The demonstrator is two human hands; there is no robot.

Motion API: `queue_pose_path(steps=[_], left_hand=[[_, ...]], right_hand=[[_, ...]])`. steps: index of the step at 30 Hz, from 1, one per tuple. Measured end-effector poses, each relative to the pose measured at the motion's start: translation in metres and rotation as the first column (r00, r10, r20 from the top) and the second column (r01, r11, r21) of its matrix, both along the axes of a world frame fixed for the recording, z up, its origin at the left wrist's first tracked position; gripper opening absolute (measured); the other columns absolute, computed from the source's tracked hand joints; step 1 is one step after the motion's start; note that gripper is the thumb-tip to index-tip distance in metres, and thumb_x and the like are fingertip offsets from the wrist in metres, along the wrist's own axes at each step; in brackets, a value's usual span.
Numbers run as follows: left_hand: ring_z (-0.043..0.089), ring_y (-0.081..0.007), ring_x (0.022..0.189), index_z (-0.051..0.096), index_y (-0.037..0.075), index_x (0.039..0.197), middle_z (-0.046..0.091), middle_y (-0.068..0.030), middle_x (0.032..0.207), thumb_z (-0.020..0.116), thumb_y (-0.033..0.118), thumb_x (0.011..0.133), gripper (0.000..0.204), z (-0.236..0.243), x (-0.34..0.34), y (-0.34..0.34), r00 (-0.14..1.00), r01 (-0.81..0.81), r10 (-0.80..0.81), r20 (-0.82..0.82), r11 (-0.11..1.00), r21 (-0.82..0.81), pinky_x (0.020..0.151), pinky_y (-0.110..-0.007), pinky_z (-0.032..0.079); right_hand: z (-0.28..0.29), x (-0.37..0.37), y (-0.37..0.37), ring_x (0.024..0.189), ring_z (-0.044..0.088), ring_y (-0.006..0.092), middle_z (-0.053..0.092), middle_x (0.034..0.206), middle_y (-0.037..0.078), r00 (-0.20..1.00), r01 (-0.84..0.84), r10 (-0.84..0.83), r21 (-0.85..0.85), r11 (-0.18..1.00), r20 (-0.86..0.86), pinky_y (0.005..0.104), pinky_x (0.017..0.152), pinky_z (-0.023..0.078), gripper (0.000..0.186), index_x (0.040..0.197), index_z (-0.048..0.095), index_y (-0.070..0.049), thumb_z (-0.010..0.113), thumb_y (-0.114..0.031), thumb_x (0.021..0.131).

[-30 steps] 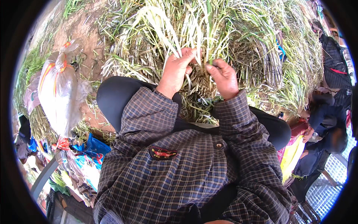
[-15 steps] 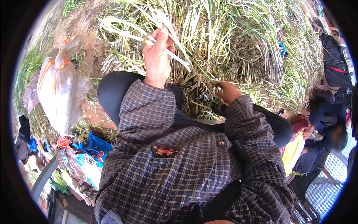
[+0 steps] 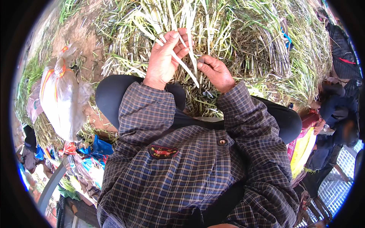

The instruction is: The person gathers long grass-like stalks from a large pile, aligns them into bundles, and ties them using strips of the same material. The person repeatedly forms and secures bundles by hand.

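My left hand (image 3: 164, 57), raised over the pile, grips several long pale green-and-white stalks (image 3: 186, 70), which fan upward with lower ends hanging between my hands. Just right of it and lower, my right hand (image 3: 216, 74) is closed, thumb and forefinger pinching the dirty lower end of an upright stalk. Behind both hands lies a thick pile of green, white and dry leafy stalks (image 3: 258, 41). My dark-clad knees are bent on either side.
At the left, a tied translucent sack (image 3: 57, 102) sits on bare soil (image 3: 81, 26), near blue bags (image 3: 100, 148) and mixed plastic. At the far right, another person (image 3: 338, 114) in dark clothing sits beside a yellow sack (image 3: 304, 152).
My left hand moved up and left with stalks, now slightly right again. My right hand dropped lower, then rose beside my left hand and now pinches a stalk end.
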State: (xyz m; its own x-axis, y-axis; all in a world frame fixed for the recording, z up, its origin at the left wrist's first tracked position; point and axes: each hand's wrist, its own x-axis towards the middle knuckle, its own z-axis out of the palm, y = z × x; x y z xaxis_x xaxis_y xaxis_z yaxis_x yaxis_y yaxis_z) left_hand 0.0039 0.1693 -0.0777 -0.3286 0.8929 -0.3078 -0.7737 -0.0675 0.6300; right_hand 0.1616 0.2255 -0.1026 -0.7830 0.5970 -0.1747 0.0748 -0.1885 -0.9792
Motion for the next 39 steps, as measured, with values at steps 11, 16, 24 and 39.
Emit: queue_pose_path(steps=[11, 16, 24, 39], left_hand=[[0.04, -0.0208, 0.105, 0.049, 0.003, 0.108, 0.043, -0.0084, 0.117, 0.047, 0.027, 0.085, 0.033, -0.011, -0.003, -0.004, 0.934, -0.303, 0.287, -0.212, 0.952, -0.045, 0.086, -0.037, 0.04], [0.05, -0.0091, 0.074, 0.055, 0.007, 0.093, 0.054, -0.0039, 0.097, 0.047, 0.02, 0.085, 0.017, -0.012, 0.005, -0.014, 0.947, -0.28, 0.242, -0.212, 0.945, -0.169, 0.06, -0.022, 0.042], [0.049, -0.0054, 0.078, 0.055, 0.004, 0.105, 0.057, -0.0002, 0.095, 0.053, 0.018, 0.083, 0.026, -0.028, 0.061, -0.014, 0.972, 0.079, -0.103, -0.212, 0.99, -0.121, 0.062, -0.018, 0.039], [0.049, -0.0079, 0.089, 0.058, 0.009, 0.094, 0.056, -0.0008, 0.101, 0.043, 0.032, 0.087, 0.028, -0.028, 0.054, -0.009, 0.934, 0.076, -0.138, -0.331, 0.978, -0.194, 0.071, -0.023, 0.038]], right_hand=[[0.011, 0.022, 0.024, 0.062, 0.056, 0.0131, 0.061, 0.077, 0.007, 0.852, 0.51, -0.522, -0.157, 0.846, -0.042, 0.023, 0.052, 0.045, 0.011, 0.087, 0.056, -0.006, 0.05, -0.014, 0.083], [0.013, 0.039, 0.042, 0.064, 0.054, 0.0108, 0.06, 0.073, 0.004, 0.766, 0.64, -0.643, -0.112, 0.76, 0.016, 0.0238, 0.055, 0.044, 0.007, 0.084, 0.058, -0.005, 0.055, -0.01, 0.079], [0.004, 0.012, -0.003, 0.067, 0.053, 0.008, 0.059, 0.075, 0.005, 0.975, 0.153, -0.201, 0.36, 0.92, 0.097, 0.0211, 0.062, 0.045, 0.008, 0.08, 0.061, -0.003, 0.062, -0.008, 0.075], [0.0, 0.017, 0.005, 0.056, 0.046, 0.0057, 0.056, 0.069, 0.001, 0.904, 0.406, -0.425, -0.215, 0.888, -0.051, 0.0178, 0.052, 0.039, 0.004, 0.079, 0.054, -0.005, 0.055, -0.009, 0.08]])
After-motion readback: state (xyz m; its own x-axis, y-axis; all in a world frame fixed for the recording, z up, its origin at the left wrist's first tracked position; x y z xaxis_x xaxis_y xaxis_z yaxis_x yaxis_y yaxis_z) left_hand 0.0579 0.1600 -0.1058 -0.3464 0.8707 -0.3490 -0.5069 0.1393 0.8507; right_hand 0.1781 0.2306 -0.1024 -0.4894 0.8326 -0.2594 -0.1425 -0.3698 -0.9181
